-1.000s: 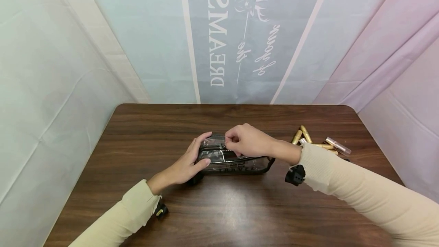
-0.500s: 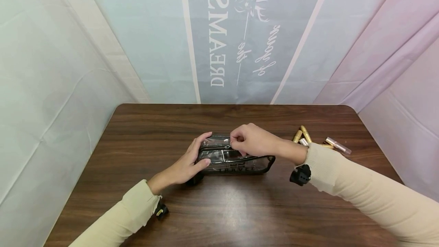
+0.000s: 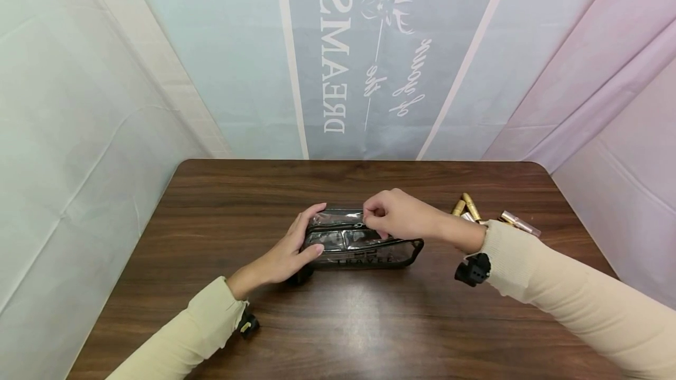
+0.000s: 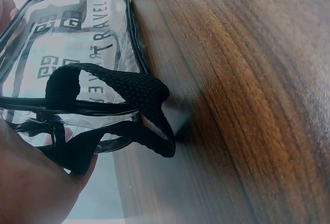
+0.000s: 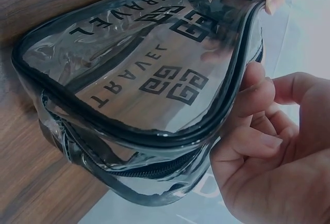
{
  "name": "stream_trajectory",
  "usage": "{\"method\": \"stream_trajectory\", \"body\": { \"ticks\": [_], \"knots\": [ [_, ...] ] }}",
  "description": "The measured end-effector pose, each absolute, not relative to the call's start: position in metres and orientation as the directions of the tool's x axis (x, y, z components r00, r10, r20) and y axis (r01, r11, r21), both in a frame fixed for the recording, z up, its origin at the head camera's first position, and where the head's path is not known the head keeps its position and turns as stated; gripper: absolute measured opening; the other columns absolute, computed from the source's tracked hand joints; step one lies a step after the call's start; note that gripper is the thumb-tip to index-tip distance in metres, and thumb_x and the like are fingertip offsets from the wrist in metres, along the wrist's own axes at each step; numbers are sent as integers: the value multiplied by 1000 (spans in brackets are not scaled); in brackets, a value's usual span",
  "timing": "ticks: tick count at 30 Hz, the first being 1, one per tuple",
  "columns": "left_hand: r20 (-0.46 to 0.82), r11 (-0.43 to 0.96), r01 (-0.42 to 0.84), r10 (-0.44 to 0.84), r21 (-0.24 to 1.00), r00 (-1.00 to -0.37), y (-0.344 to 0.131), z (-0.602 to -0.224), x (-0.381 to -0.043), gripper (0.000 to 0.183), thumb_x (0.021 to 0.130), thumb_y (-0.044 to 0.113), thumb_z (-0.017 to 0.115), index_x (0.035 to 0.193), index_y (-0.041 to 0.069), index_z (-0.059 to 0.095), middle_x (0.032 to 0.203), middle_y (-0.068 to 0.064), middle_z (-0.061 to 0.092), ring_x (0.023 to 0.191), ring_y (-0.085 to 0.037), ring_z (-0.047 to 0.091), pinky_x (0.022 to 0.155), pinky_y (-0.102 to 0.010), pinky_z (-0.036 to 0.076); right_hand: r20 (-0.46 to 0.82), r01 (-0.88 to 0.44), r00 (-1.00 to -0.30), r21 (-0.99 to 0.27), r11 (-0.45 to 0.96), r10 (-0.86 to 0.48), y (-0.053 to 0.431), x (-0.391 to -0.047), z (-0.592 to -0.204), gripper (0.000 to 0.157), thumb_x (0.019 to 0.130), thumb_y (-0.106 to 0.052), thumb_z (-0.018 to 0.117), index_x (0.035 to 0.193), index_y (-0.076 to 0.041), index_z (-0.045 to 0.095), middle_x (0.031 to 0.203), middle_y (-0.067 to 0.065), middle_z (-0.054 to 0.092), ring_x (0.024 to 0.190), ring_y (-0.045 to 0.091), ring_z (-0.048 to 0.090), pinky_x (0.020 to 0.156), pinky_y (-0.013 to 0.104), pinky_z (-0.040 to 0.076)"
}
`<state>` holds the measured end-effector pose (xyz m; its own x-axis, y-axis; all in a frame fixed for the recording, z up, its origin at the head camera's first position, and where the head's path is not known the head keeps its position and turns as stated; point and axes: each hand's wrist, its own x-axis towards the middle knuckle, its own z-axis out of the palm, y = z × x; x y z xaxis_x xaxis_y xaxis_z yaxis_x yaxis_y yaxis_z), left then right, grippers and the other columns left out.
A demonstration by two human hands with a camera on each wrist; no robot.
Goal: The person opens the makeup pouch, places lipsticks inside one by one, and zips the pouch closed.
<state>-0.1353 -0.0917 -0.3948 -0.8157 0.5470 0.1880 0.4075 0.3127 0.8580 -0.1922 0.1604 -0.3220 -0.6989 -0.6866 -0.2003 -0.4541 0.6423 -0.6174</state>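
Observation:
A clear plastic toiletry bag (image 3: 338, 241) with black piping and "TRAVEL" print lies on the table. My left hand (image 3: 287, 251) grips its left end, thumb on the near side and fingers along the far side. Above the bag's top, my right hand (image 3: 404, 216) pinches the zipper pull (image 3: 359, 226) between thumb and curled forefinger. A black strap loop (image 4: 136, 87) sticks out from the bag's left end in the left wrist view. The right wrist view shows the zipper (image 5: 154, 168) running down the bag's right end, with the plastic around it creased.
Several gold tubes (image 3: 471, 207) lie on the brown wooden table (image 3: 237, 192) to the right, partly hidden by my right forearm. Beside them is a clear tube (image 3: 520, 223) with a pinkish silver end. Fabric curtains (image 3: 253, 75) stand behind and at both sides.
My right hand has slid steadily to the right along the bag's top, and the zipper pull has travelled with it. The left hand and the bag have stayed in place.

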Motion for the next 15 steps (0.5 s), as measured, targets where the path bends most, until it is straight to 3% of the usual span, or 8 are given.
{"method": "stream_trajectory", "body": {
  "ticks": [15],
  "knots": [
    [192, 309, 414, 553, 856, -811, -93, -396, -136, 66, 92, 9, 52, 147, 11, 17, 149, -14, 19, 138, -29, 16, 104, -60, 18, -212, -431, -709, -624, 652, -672, 172, -191, -323, 30, 94, -12, 47, 66, -15, 56, 53, -2, 52, 40, 8, 30, 45, 23, 29]
  ]
}}
